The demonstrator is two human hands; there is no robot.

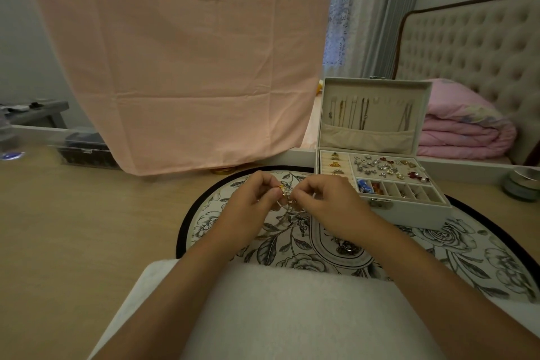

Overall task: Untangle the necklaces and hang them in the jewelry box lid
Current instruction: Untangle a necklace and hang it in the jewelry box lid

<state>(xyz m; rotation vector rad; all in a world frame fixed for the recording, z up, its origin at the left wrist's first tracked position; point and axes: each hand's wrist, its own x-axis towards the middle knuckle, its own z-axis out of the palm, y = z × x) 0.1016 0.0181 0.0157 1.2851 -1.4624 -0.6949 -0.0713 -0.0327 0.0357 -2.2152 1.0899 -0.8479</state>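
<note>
Jewelry box [409, 213] sits open at the far right edge of the round floral mat [473, 240], latch side toward the person. Lid [371, 139] stands upright along the box's back edge, lining facing the hands. Several hung chains [363, 114] drop straight from its top row into the pocket. Bare hooks [385, 101] seem free between the middle group and the right-end pair, but they're small and hard to confirm.

Both hands work near the mat's centre, just left of the box's front left corner. Left hand [248, 199] has its fingers curled, pinching the tangle; right hand [324, 202] pinches it from the other side. Necklace tangle [285, 195] sits between the fingertips, loose loops trailing under the hands, knot not yet free.

Key geometry: the lid lies farther away and to the right of the tangle, the right hand is nearer, and the open trays sit between hand and lid.

Judgement: a freed chain goes over the trays hanging vertical, matching the hooks' drop. Risk: the dangling end snags the earrings [385, 168].

More chain waits in the small oval dish [317, 238] by the right forearm
</note>
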